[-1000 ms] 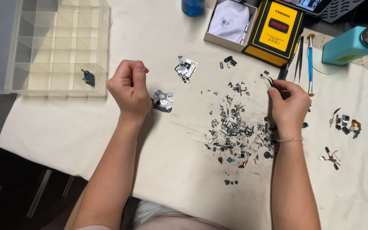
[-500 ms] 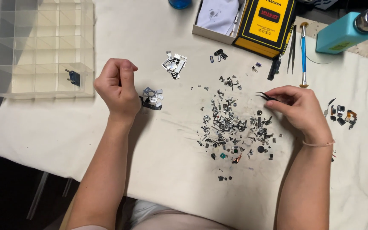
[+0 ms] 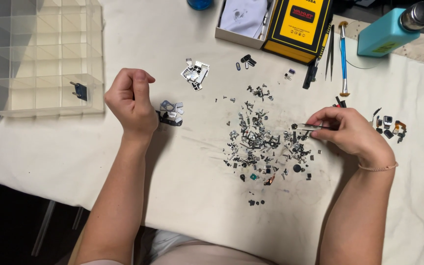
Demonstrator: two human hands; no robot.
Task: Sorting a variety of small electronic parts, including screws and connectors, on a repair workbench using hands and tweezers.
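Fingers [image 3: 326,119] of the right hand [image 3: 354,135] pinch tweezers [image 3: 312,127], tips at the right edge of the pile of tiny screws and metal parts [image 3: 263,142]; best lifted one piece at a time, since neighbours crowd close. Left hand [image 3: 131,100]: curled into a loose fist, contents unseen, beside small shield plates [image 3: 171,113]. Nearby: compartment box [image 3: 40,54], yellow case [image 3: 300,22], blue screwdriver [image 3: 343,54].

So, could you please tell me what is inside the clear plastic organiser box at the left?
The clear organiser box holds one small dark part in a lower-right compartment. The other visible compartments look bare. Its left and top parts run out of frame, so those cannot be checked.
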